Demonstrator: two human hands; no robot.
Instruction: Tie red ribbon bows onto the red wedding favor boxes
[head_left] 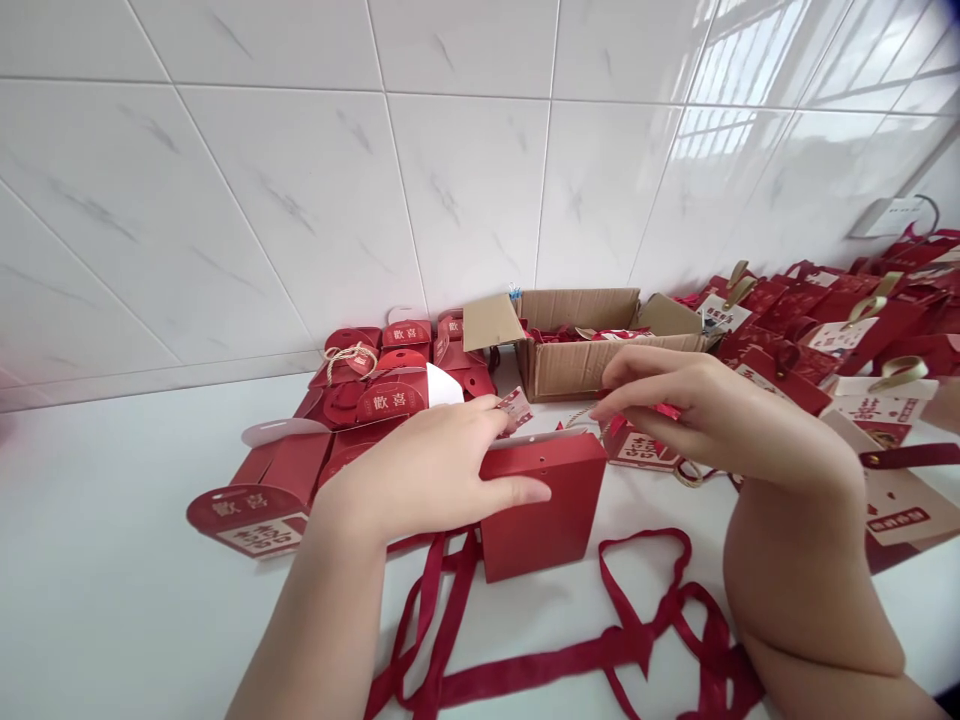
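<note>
My left hand [442, 460] holds a red cardboard gift box [546, 505] standing upright on the white table, its thumb pressed on the near face and its fingers behind. A small pink printed tag [516, 407] shows beside those fingers. Just right of the box top, my right hand [675, 400] has its fingers bent and drawn together, near a thin twisted cord [577, 417]. Whatever is between those fingertips is too small to make out. Below that hand stands a small red box with a white printed label [641, 447]. Dark red ribbon [540, 672] lies loose in front.
Red gift boxes with rounded flaps [259, 500] are stacked at the left. Behind, an open brown carton [570, 370] holds red items. Many red bags with pale labels [840, 335] crowd the right side. A white tiled wall [465, 190] rises behind the table [112, 560].
</note>
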